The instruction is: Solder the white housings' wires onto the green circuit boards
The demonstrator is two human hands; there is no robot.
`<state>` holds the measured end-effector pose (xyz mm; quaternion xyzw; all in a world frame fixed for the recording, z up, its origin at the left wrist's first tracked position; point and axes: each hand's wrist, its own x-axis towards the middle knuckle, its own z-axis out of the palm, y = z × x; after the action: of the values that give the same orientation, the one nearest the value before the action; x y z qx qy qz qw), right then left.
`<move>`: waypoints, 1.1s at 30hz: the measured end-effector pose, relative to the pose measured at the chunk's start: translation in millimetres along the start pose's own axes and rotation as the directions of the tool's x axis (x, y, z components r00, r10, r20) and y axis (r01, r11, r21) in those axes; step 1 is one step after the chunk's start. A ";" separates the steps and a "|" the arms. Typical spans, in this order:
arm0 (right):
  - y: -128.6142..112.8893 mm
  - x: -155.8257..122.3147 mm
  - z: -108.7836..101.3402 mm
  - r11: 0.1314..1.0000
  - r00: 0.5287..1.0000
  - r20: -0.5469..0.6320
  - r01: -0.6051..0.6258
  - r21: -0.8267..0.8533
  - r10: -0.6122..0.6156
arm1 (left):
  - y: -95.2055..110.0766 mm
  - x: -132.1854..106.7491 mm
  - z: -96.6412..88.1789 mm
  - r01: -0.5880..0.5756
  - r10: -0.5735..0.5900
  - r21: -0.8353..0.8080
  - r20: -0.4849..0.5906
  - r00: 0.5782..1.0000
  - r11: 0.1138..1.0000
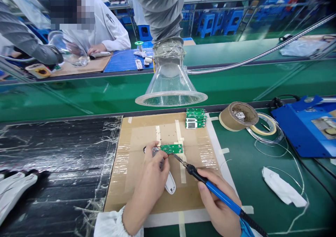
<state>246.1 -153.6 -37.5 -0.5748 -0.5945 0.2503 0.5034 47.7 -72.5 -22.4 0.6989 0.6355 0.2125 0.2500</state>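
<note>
Pinches the small green board (172, 148) at its left end with the left hand (152, 181), grip pressed together, in the middle of the brown cardboard sheet (131, 191). Wraps the right hand (217, 205) round the blue soldering iron (210, 186), grip closed tight on the handle, and rests the tip on the board's near edge. Looks partway through, judging by the tip on the board: one board under the iron, and a stack of green boards (195, 118) at the far right corner of the cardboard sheet. Cannot tell which of those are finished. Hides part of a white plastic piece (170, 187) under the left hand, near the middle of the cardboard sheet. Cannot make out the tiny spot under the tip, nor any solder wire fed there. Cuts off the iron's cord at the picture's bottom, past the near side of the cardboard sheet. Shows a clear hood (170, 86) above the far edge of the cardboard sheet.
</note>
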 end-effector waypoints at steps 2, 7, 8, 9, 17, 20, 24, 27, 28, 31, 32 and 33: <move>0.5 -0.9 -0.4 1.000 1.000 0.004 -0.006 0.000 0.006 | 0.0 -0.5 -0.2 0.001 -0.001 -0.015 0.004 1.000 1.000; -5.4 5.3 -2.9 0.999 0.999 0.017 0.029 -0.020 -0.028 | -1.1 -1.3 0.4 0.010 -0.010 -0.010 0.015 1.000 1.000; -6.8 6.5 -3.0 0.999 0.999 0.020 0.034 -0.023 -0.033 | -1.2 -1.2 0.5 0.008 -0.008 -0.005 0.015 1.000 1.000; -7.8 7.4 -2.8 0.999 0.999 0.019 0.038 -0.026 -0.038 | -1.2 -0.9 0.5 0.005 -0.005 -0.004 0.015 1.000 1.000; -7.1 7.5 -0.2 0.999 0.999 0.010 0.047 -0.021 -0.047 | 1.2 1.2 -1.8 -0.025 0.025 0.011 0.000 1.000 1.000; -4.9 4.5 -0.4 0.999 0.999 -0.011 0.038 -0.010 -0.038 | 1.0 0.9 -1.7 -0.026 0.026 0.023 0.002 1.000 0.999; -2.7 0.6 -3.2 1.000 0.999 -0.026 0.018 -0.001 -0.018 | 0.3 1.0 -0.8 -0.019 0.019 0.040 0.008 1.000 0.999; 1.2 3.4 -11.6 0.999 0.997 -0.065 0.033 -0.017 -0.034 | -0.5 1.5 -1.0 -0.021 0.021 0.032 -0.001 1.000 0.999; 3.7 6.6 -16.0 0.998 0.994 -0.096 0.041 -0.041 -0.045 | -0.9 1.7 -1.1 -0.022 0.023 0.033 -0.007 1.000 0.999; 16.2 24.8 -33.1 0.989 0.964 -0.256 0.030 -0.143 -0.066 | -3.8 2.5 -1.0 -0.038 0.039 0.032 -0.036 0.999 0.999; 21.7 33.4 -39.7 0.984 0.942 -0.326 0.023 -0.174 -0.080 | -5.3 2.9 -0.5 -0.045 0.046 0.028 -0.048 0.998 0.999; 27.7 42.6 -46.4 0.979 0.912 -0.397 0.024 -0.202 -0.104 | -7.0 3.5 0.2 -0.048 0.049 0.025 -0.060 0.997 0.999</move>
<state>306.3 -120.8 -31.4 -0.6402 -0.5172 0.0502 0.5659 42.7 -68.6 -26.9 0.7103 0.6281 0.2322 0.2169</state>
